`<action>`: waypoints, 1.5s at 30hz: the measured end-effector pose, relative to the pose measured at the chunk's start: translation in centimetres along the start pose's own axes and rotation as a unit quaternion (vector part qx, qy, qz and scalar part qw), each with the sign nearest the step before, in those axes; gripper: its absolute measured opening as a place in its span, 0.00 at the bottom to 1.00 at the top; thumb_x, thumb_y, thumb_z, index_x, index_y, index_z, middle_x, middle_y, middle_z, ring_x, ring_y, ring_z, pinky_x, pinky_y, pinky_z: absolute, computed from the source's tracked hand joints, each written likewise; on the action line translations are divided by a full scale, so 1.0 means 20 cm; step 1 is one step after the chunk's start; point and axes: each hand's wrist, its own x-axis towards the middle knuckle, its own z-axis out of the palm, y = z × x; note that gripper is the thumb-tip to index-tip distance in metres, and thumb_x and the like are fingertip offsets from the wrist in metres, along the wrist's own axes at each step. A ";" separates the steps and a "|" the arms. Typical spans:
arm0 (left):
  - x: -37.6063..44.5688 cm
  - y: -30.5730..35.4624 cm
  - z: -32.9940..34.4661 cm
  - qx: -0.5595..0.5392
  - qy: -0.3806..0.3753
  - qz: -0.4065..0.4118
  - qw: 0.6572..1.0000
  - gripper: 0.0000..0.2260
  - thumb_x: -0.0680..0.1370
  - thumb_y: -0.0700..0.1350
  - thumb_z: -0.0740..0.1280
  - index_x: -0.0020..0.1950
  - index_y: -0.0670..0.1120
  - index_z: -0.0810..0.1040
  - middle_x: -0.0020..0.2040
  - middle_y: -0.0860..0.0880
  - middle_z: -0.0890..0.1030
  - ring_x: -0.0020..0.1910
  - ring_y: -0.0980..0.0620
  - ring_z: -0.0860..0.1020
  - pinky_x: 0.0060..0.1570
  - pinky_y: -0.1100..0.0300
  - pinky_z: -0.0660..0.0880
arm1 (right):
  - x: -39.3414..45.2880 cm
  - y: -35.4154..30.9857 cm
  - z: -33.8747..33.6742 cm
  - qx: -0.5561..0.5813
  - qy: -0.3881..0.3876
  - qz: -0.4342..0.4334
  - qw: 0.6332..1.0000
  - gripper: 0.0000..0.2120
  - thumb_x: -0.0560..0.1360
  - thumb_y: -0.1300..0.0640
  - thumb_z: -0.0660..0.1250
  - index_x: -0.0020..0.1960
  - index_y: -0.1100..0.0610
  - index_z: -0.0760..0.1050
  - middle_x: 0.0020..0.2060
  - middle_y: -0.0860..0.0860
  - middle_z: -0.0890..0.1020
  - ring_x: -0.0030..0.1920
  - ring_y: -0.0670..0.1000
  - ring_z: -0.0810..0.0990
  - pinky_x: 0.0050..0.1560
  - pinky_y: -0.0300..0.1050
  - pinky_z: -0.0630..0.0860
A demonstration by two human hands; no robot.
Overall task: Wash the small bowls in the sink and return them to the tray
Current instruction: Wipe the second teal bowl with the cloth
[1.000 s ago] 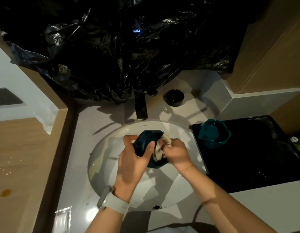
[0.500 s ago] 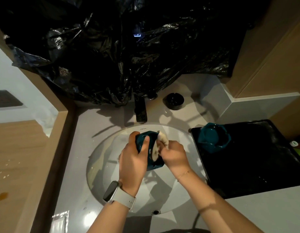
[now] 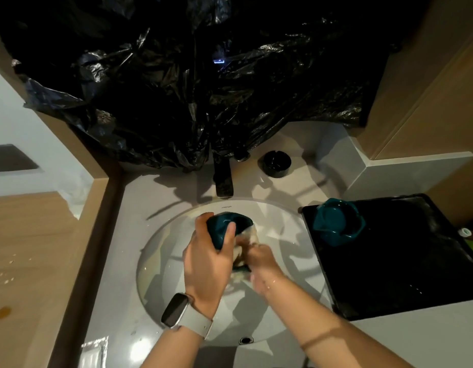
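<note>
Tilted further toward the faucet than a second ago: teal bowl (image 3: 228, 229), its rim now turned up and away, raised a little within the sink (image 3: 161, 248). Left hand (image 3: 206, 261) wrapped round the bowl's outer wall, thumb over the rim, a closed grip on the bowl. Just right of it, right hand (image 3: 259, 257), blurred with motion, fingers curled on a pale cloth or sponge (image 3: 250, 233) pressed against the bowl's underside and far edge; half a second ago the cloth sat higher, at the rim. Scrubbing evidently mid-way, working round the bowl; rinsing and the return to the tray not yet done. No water seen running from the dark faucet (image 3: 224, 179).

Leftmost, a wooden surface (image 3: 31, 248) with crumbs and an amber stain, then the pale grey tabletop (image 3: 118, 274) around the white basin, a clear wrapper (image 3: 93, 354) near its front edge. Behind the faucet, crumpled black plastic sheeting (image 3: 190, 88) covering the wall. Right of the faucet, a small black round dish (image 3: 276, 163). Further right, the black tray (image 3: 405, 261) touching the basin's edge, with a second teal bowl (image 3: 337, 224) upright in its near-left corner, seemingly washed already. Far right, wooden cabinet panels (image 3: 429, 102).
</note>
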 end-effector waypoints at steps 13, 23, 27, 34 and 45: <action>0.05 -0.08 -0.13 -0.119 -0.264 -0.068 0.955 0.19 0.76 0.65 0.62 0.63 0.58 0.72 0.53 0.56 0.82 0.54 0.58 0.80 0.56 0.60 0.77 | -0.01 -0.19 -0.15 -0.511 0.002 -0.320 0.798 0.18 0.75 0.47 0.56 0.44 0.60 0.77 0.45 0.59 0.83 0.47 0.60 0.79 0.38 0.45 0.62; 0.00 -0.05 -0.09 -0.021 -0.061 -0.071 0.995 0.18 0.79 0.60 0.60 0.62 0.51 0.75 0.53 0.49 0.83 0.52 0.47 0.80 0.55 0.51 0.77 | -0.04 -0.01 -0.09 -0.345 0.006 -0.123 0.930 0.17 0.77 0.48 0.61 0.45 0.62 0.76 0.40 0.56 0.80 0.41 0.56 0.79 0.39 0.45 0.71; -0.08 -0.03 -0.11 0.049 -0.064 -0.011 0.997 0.19 0.79 0.63 0.56 0.63 0.55 0.73 0.51 0.51 0.82 0.51 0.51 0.79 0.50 0.61 0.73 | -0.02 -0.01 -0.08 -0.325 0.002 -0.114 0.939 0.19 0.76 0.45 0.63 0.44 0.62 0.79 0.40 0.57 0.83 0.42 0.56 0.82 0.45 0.49 0.78; -0.06 -0.06 -0.11 0.034 -0.054 -0.023 0.998 0.23 0.78 0.64 0.55 0.66 0.53 0.73 0.54 0.50 0.82 0.53 0.51 0.80 0.53 0.60 0.75 | -0.07 0.03 -0.02 -0.259 0.041 -0.142 0.954 0.17 0.78 0.48 0.61 0.40 0.60 0.78 0.33 0.52 0.80 0.39 0.55 0.80 0.34 0.40 0.72; -0.07 -0.05 -0.08 -0.093 -0.129 -0.073 0.985 0.25 0.74 0.65 0.59 0.68 0.56 0.65 0.60 0.56 0.77 0.59 0.57 0.76 0.53 0.77 0.67 | -0.05 0.04 -0.02 -0.019 0.005 -0.006 1.000 0.10 0.76 0.65 0.59 0.46 0.61 0.79 0.38 0.58 0.83 0.36 0.55 0.81 0.34 0.43 0.77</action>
